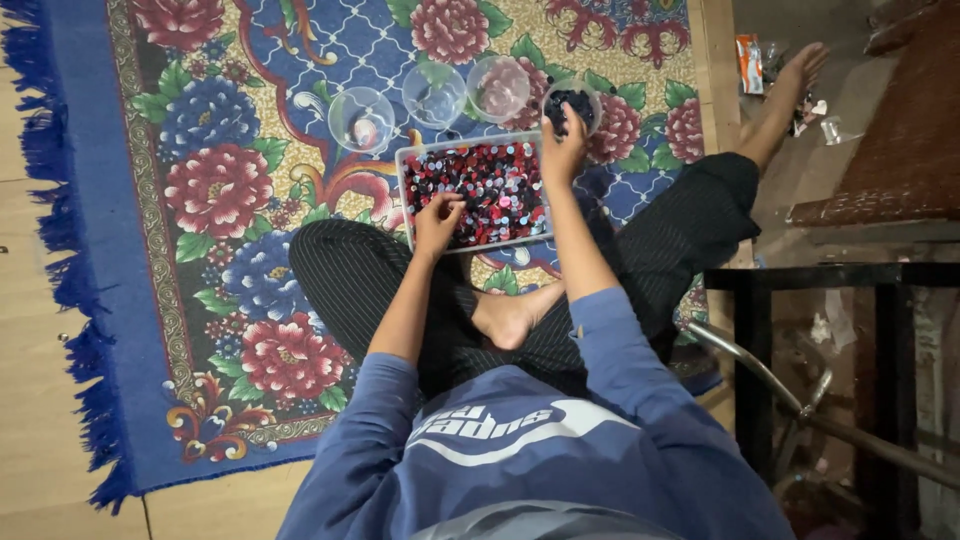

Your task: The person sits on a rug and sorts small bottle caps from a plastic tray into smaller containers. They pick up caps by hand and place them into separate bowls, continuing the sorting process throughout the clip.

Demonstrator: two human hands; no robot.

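Note:
A clear rectangular tray [404, 158] full of small red, black and white pieces rests on the carpet in front of my crossed legs. My left hand [438, 220] rests on the pieces at the tray's near left, fingers curled as if pinching some. My right hand [563, 148] reaches past the tray's far right corner, fingers closed over a clear cup [592, 97] that holds dark pieces. Three more clear cups [361, 120] [434, 95] [498, 88] stand in a row behind the tray.
I sit cross-legged on a blue floral carpet [200, 200] over a pale wooden floor [30, 330]. A black metal frame [800, 280] and metal tubes [780, 390] stand at my right. Wrappers and scraps [750, 50] lie near my outstretched foot.

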